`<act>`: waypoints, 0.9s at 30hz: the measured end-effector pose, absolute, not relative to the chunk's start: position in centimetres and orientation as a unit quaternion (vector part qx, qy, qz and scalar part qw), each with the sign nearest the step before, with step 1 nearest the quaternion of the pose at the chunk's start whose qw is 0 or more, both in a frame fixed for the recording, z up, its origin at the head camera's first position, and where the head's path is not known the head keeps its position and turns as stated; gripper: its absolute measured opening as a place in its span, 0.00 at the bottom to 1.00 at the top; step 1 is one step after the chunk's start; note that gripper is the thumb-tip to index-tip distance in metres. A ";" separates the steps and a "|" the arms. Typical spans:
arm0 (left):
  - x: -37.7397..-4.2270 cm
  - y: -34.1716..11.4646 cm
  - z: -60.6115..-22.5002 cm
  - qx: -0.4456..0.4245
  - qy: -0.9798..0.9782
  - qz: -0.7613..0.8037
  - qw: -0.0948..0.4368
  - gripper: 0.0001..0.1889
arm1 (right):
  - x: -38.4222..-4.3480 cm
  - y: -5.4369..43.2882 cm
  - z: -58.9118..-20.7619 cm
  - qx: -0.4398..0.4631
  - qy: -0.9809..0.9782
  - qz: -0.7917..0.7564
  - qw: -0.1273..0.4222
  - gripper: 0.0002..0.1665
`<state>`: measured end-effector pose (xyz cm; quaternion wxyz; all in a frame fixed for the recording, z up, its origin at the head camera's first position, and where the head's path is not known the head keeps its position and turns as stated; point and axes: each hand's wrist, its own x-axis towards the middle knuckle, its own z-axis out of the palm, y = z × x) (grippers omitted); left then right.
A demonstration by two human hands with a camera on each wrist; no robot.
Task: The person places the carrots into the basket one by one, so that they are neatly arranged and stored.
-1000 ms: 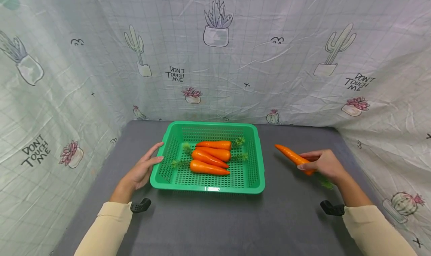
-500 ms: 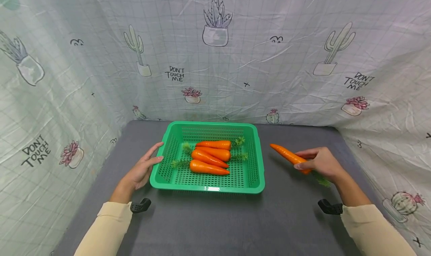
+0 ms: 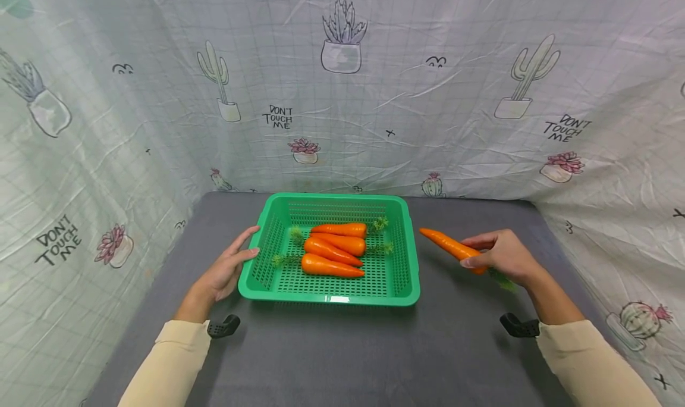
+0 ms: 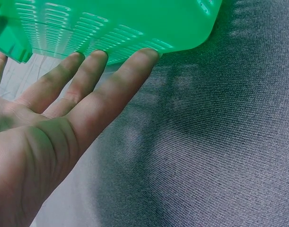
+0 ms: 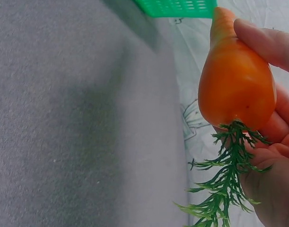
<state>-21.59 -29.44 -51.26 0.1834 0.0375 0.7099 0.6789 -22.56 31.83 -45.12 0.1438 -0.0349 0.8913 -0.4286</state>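
Observation:
My right hand (image 3: 505,255) pinches an orange carrot (image 3: 446,242) near its thick end, right of the basket. The tip points left toward the basket, and the green leafy top (image 5: 229,175) trails below the hand. In the right wrist view the thumb (image 5: 262,42) lies along the carrot's side. A green plastic basket (image 3: 329,300) holds several carrots (image 3: 332,265) with leafy tops, lying side by side. My left hand (image 3: 227,273) touches the basket's left edge, and in the left wrist view its fairly straight fingers (image 4: 111,94) reach the slotted side wall.
The basket stands on a dark grey table (image 3: 348,359), toward its back edge. A pale curtain (image 3: 342,139) printed with cactus drawings hangs behind the table and along both sides. Each wrist wears a black band mount (image 3: 222,326).
The right hand has moved left with the carrot, bringing its tip closer to the basket's right rim. The left hand and basket have stayed in place.

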 end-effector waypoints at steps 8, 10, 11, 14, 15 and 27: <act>-21.5 -29.3 -51.1 0.033 0.708 0.681 0.184 0.35 | -22.7 30.8 -44.3 -0.052 0.893 -0.426 0.137 0.37; -21.4 -29.2 -51.0 0.032 0.706 0.683 0.186 0.35 | -22.7 30.6 -44.1 -0.058 0.894 -0.424 0.133 0.36; -21.4 -29.2 -50.9 0.032 0.706 0.683 0.186 0.35 | -22.7 30.5 -44.0 -0.061 0.894 -0.423 0.132 0.36; -21.3 -29.2 -50.9 0.033 0.708 0.680 0.186 0.36 | -22.7 30.2 -43.8 -0.068 0.894 -0.424 0.132 0.35; -21.3 -29.3 -50.9 0.032 0.709 0.679 0.187 0.35 | -22.7 30.0 -43.7 -0.072 0.893 -0.424 0.132 0.34; -21.5 -29.4 -51.0 0.034 0.710 0.679 0.184 0.35 | -23.0 28.7 -42.9 -0.097 0.888 -0.428 0.135 0.32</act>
